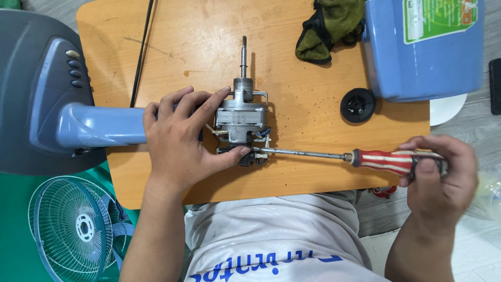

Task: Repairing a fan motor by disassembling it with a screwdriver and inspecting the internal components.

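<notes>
floor, left: green sheet under the table's left edge; a round wire fan guard lies flat on it, white hub in the middle.
fan body: grey-blue fan housing at far left, overhanging the table edge, a column of oval buttons on its face; its blue neck runs right and ends under the left hand.
table: orange-brown wooden table, rounded corners, scuffed, dark specks scattered right of centre. It fills the middle of the view.
cable: thin black cable runs from the top edge down across the table toward the neck.
left hand: left hand is clamped on the neck's end and the motor, fingers over the top, thumb pressed against the motor's lower black part.
motor: bare metal fan motor sits on the table at centre, shaft pointing away from the person, wires showing at its lower side.
screwdriver: screwdriver lies about level, tip touching the motor's lower right, just beside the thumb; red and white striped handle to the right.
rag: green and black rag bunched at the top edge, touching the jug.
knob: black round ribbed cap flat on the table, just beside the jug.
jug: big blue plastic jug on the top right corner, green and white label.
right hand: right hand grips the screwdriver handle's end, off the table's right edge.
floor, right: pale grey tiles.
</notes>
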